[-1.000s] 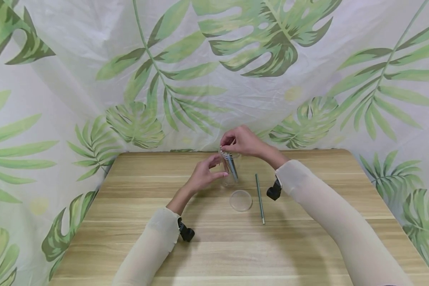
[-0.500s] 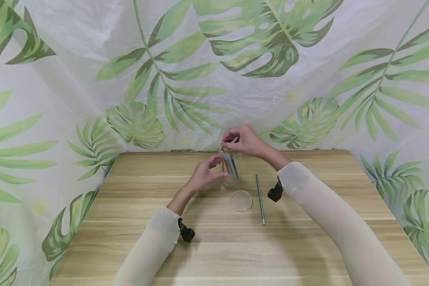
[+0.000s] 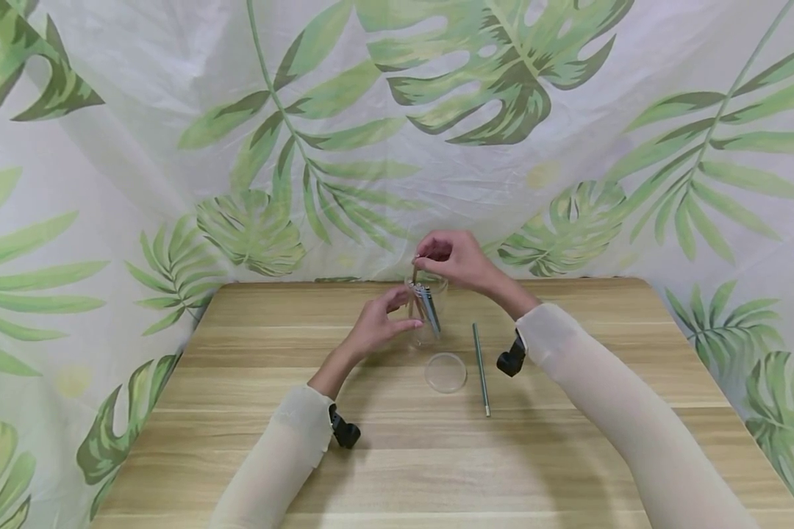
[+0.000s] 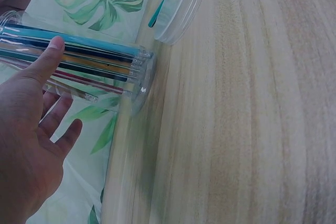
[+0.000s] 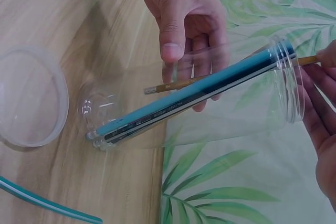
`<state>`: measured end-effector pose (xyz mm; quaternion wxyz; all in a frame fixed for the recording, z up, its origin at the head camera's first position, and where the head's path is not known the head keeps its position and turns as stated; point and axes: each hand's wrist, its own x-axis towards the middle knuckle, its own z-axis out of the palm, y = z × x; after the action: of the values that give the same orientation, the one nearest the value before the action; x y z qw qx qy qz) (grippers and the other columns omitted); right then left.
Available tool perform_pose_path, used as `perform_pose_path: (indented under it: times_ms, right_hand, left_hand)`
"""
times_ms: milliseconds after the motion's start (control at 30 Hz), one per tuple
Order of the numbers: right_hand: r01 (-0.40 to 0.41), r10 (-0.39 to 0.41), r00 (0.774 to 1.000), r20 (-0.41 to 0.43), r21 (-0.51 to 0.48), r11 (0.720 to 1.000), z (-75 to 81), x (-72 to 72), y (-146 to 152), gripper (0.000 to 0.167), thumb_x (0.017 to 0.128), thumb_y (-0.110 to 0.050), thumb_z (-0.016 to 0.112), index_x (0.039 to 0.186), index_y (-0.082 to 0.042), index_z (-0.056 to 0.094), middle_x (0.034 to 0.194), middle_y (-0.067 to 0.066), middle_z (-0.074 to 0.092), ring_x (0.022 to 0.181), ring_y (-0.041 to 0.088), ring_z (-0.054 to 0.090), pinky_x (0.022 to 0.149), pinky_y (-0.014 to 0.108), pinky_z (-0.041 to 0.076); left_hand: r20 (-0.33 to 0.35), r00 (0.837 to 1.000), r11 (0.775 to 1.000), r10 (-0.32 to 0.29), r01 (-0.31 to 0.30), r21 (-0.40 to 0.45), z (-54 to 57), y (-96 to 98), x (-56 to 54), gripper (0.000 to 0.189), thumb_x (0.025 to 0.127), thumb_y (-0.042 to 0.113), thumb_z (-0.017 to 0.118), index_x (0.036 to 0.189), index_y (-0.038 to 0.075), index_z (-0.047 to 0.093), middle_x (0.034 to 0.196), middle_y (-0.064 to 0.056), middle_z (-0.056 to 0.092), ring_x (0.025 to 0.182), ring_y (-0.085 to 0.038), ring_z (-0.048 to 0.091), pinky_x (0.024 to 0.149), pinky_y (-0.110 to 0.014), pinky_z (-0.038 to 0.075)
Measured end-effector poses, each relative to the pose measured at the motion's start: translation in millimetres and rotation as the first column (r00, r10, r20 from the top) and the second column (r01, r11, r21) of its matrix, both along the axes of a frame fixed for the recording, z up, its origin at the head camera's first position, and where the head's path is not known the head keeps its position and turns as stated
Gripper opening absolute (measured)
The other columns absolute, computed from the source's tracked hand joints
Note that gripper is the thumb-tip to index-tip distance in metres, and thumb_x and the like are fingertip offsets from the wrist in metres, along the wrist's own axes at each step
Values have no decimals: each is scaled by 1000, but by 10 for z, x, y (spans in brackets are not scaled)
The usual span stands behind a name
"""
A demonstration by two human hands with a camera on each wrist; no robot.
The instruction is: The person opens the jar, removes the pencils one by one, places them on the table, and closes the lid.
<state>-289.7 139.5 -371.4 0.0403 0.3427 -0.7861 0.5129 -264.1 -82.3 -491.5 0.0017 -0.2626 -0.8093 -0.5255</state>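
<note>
**Pinching a brown pencil (image 5: 181, 84) at the mouth of the clear jar (image 5: 226, 121)**

Gripping that pencil near its upper end with the right hand (image 3: 459, 261), thumb and fingertips drawn together just above the jar's rim. Cupping the jar with the left hand (image 3: 373, 323), thumb on one side and loosely bent fingers on the other. Finding the pencil partway through the mouth, with its metal-tipped end showing inside, above the jar's base. Sharing the jar with a leaning bundle of pencils (image 5: 168, 101), blue and dark ones foremost.

Judging the step as taking pencils out singly, with a green pencil (image 3: 481, 369) already lying to the right of the jar and nearer the person. Calling, on that reading, for a straight lift clear of the jar's rim, with the jar steadied against tipping.

Spotting a clear lid (image 3: 445, 372) lying on the table (image 3: 437, 470) on the person's side of the jar, just beside the green pencil. Seeing a leaf-printed cloth (image 3: 139, 147) hanging behind the jar.

Struggling to make out the jar's transparent walls in the head view, and failing to count the overlapping pencils inside. Losing the jar's mouth and most of the right hand past the left wrist view's edge. Not telling, from any view, the firmness of the left hand's hold.
</note>
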Motion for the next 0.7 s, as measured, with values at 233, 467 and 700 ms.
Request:
perform_pose_path:
  times_ms: [233,467,700]
  right_hand:
    - [59,-58,998,9,-83,995,-26,5,14,10,96,2,76,104,6,74,95,22,78,79,9,72,70,18,58]
    - [118,-111,993,48,-167,979,99,128,17,11,96,7,71,104,14,70,97,34,74,74,5,70,69,16,59]
    - [144,-139,990,39,-228,963,194,170,40,9,94,9,70,101,14,70,94,31,75,74,26,74,69,22,63]
  left_hand:
    - [3,1000,1000,0,0,6,0,1,4,70,86,12,89,145,-4,55,142,-26,64,134,-41,62,117,-54,50]
    - [7,1000,1000,1,-1,0,1,2,9,70,87,12,89,146,-3,55,143,-25,64,134,-40,62,117,-52,50]
    - [-9,1000,1000,-1,1,-8,9,4,11,68,87,12,89,144,-3,57,141,-23,66,134,-39,62,118,-48,50]
